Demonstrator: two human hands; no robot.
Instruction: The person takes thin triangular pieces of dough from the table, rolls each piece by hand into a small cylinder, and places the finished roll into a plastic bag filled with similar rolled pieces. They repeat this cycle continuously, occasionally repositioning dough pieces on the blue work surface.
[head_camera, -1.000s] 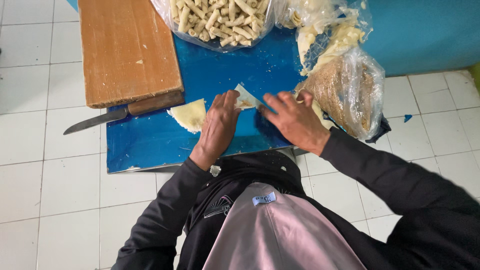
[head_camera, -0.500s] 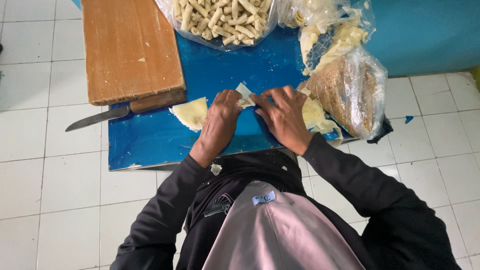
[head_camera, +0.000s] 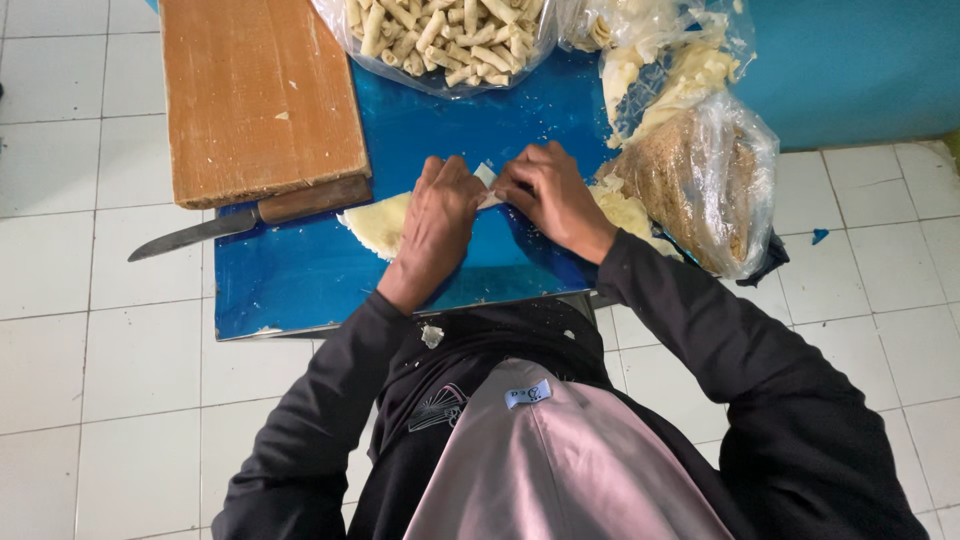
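Observation:
My left hand and my right hand meet over a blue board, fingertips pinching a small pale piece of folded dough wrapper between them. Under and left of my left hand lies a flat round pale wrapper sheet on the board. My dark sleeves run back toward the camera. How the wrapper is folded is mostly hidden by my fingers.
A wooden cutting board lies at the back left with a wood-handled knife along its near edge. A clear bag of rolled pastry sticks sits at the back. Bags of pale dough and brown crumbs stand right. White tiled floor surrounds.
My right hand has moved left to meet my left hand, and both have closed in on the small wrapper piece. The view shifted slightly.

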